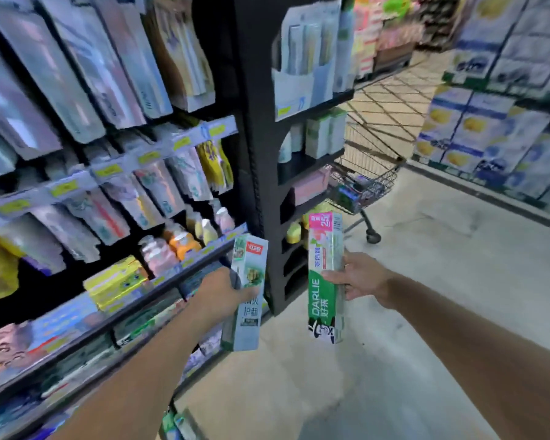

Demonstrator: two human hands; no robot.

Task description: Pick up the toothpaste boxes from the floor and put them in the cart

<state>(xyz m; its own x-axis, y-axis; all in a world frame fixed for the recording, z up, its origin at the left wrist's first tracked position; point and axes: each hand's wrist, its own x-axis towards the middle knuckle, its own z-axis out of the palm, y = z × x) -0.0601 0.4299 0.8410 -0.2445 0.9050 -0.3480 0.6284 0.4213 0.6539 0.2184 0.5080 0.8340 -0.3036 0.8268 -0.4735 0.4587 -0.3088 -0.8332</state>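
My left hand [218, 292] grips a pale grey-green toothpaste box [246, 293], held upright in front of the shelving. A green and white Darlie toothpaste box [326, 277] with a pink top stands upright in the grip of my right hand [359, 276]. The two boxes are side by side, a little apart, at chest height. Further ahead, behind the shelf end, stands a wire shopping cart [367, 182] with a few packs lying in its basket.
Shelves [115, 173] of toothbrushes, bottles and boxes fill the left side. A black shelf end post [258, 154] stands between my hands and the cart. Stacked cartons [496, 115] line the right. Pale concrete floor [442, 281] runs up the aisle.
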